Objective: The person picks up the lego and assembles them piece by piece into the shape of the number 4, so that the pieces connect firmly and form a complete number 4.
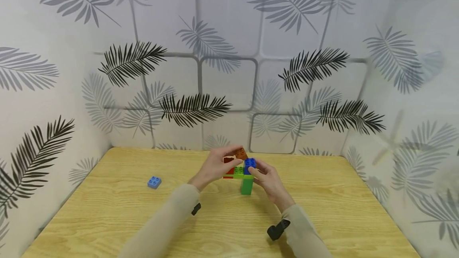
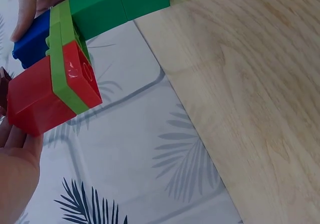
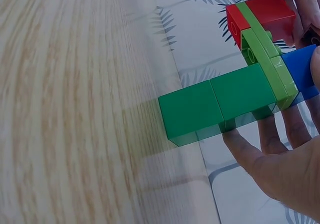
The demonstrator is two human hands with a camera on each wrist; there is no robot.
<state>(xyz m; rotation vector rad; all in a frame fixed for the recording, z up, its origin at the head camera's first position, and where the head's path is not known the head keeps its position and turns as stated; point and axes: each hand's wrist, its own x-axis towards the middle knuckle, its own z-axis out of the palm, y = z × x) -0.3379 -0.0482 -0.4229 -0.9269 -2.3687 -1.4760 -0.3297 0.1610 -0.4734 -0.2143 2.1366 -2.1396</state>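
A toy-brick structure stands on the table: a dark green column [image 3: 215, 103] of two stacked bricks, with long lime-green bricks [image 2: 61, 63] across its top, reaching left. On this arm sit a red brick [image 2: 37, 91] at the left and a blue brick [image 1: 250, 163] above the column. More red [image 2: 81, 76] shows beneath the arm's left end. My left hand [image 1: 215, 166] pinches a tilted orange-brown brick [image 1: 241, 153] between thumb and fingers, beside the red brick's top. With thumb in front and fingers behind, my right hand [image 1: 269, 180] grips the blue brick.
A loose light blue brick [image 1: 154, 182] lies on the wooden table [image 1: 118, 214], left of my left hand. Leaf-patterned walls [image 1: 229, 83] border the table at the back and both sides.
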